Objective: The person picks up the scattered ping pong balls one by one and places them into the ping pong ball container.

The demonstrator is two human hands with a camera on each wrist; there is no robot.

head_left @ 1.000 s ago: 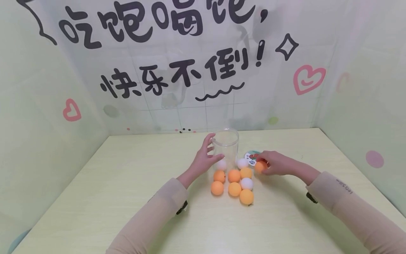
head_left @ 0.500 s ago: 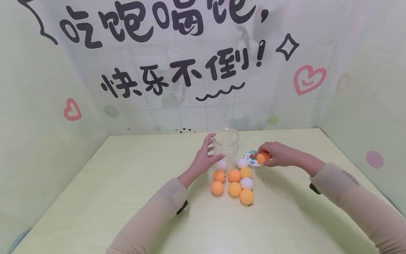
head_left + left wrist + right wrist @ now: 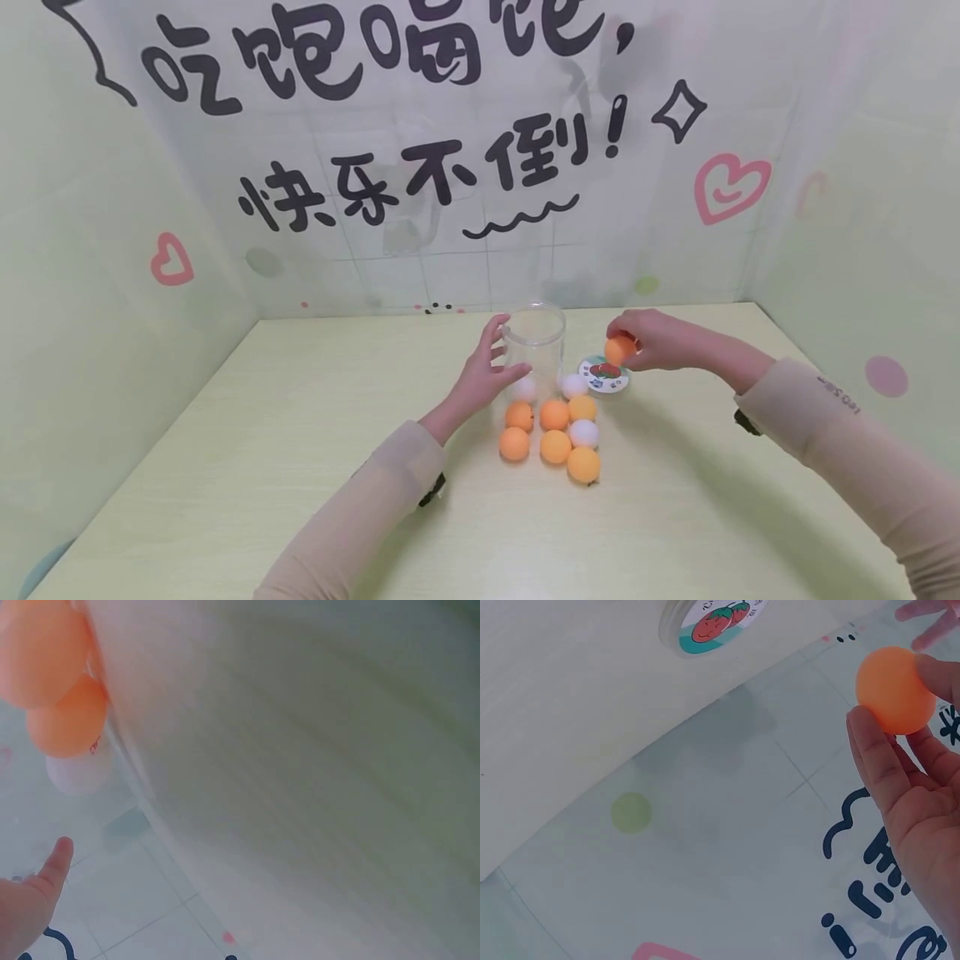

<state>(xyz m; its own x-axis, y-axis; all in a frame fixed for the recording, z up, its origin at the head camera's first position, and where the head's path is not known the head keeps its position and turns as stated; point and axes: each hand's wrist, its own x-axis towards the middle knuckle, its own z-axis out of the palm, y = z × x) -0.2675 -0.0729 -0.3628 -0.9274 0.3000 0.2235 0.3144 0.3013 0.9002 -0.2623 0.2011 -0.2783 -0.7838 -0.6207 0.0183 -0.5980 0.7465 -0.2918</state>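
In the head view my left hand (image 3: 483, 371) holds the side of a clear jar (image 3: 535, 342), thumb at the front and fingers round its left side. The jar stands upright with its mouth uncovered. My right hand (image 3: 660, 340) pinches an orange ping-pong ball (image 3: 618, 349) between thumb and fingers, raised above a round printed lid (image 3: 604, 375). The right wrist view shows this ball (image 3: 895, 690) clearly at the fingertips. Several orange balls (image 3: 555, 447) and white balls (image 3: 584, 434) sit in rows before the jar. Whether the left white ball (image 3: 523, 389) is inside it, I cannot tell.
The pale wooden table (image 3: 300, 467) backs onto a printed curtain (image 3: 450, 208) with black lettering and hearts. Curtain walls also stand at the left and right sides. The lid lies flat just right of the jar.
My right hand has lifted the orange ball off the table and moved it up and back, uncovering the lid. The left hand, jar and other balls have stayed put.
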